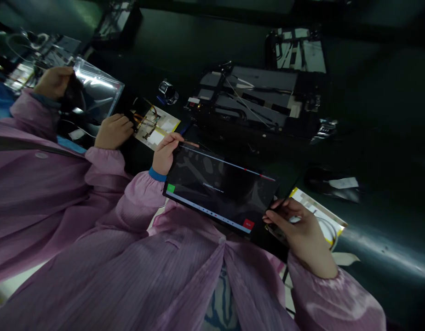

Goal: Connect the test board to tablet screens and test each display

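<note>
- On the tablet screen [221,186], held just above the near edge of the surface: one line of small pale text near the middle, too small and blurred to read.
- Green square [170,188] at the screen's lower left corner and red square [248,224] at its lower right corner; a faint mark on the red one, illegible.
- Row of tiny icons along the screen's bottom edge, unreadable.
- Nothing legible on the printed sheets or the other devices on the surface.
</note>
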Action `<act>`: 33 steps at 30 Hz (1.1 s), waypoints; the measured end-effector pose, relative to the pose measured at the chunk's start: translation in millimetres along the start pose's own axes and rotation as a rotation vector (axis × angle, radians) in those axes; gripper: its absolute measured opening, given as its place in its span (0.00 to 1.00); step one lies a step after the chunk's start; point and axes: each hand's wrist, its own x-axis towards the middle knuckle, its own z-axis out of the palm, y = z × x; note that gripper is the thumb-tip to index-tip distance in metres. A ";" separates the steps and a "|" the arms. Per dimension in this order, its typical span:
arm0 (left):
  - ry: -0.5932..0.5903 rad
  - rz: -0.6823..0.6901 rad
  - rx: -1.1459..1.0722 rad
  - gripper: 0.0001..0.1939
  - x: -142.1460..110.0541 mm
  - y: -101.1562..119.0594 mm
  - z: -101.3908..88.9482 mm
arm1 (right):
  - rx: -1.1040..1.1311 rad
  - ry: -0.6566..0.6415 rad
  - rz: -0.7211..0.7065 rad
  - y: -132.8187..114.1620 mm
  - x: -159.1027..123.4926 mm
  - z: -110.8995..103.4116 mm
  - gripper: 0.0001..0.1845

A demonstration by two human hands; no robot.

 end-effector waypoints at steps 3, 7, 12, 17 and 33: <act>0.000 0.011 0.017 0.06 0.5 -0.3 0.1 | 0.007 -0.033 0.010 -4.5 1.2 -1.4 0.24; 0.020 -0.002 0.038 0.05 0.8 1.4 0.3 | 0.105 -0.042 0.035 -10.9 -1.5 -4.3 0.26; 0.051 -0.027 0.032 0.03 1.5 3.8 1.7 | 0.094 0.014 -0.044 -22.7 -5.0 -22.1 0.23; 0.020 -0.029 0.026 0.04 0.9 7.8 5.4 | -0.172 0.370 -0.290 -39.2 24.2 -47.1 0.21; 0.011 -0.038 0.152 0.03 -1.8 10.4 6.6 | -0.840 0.487 -0.864 24.5 -48.2 -28.5 0.08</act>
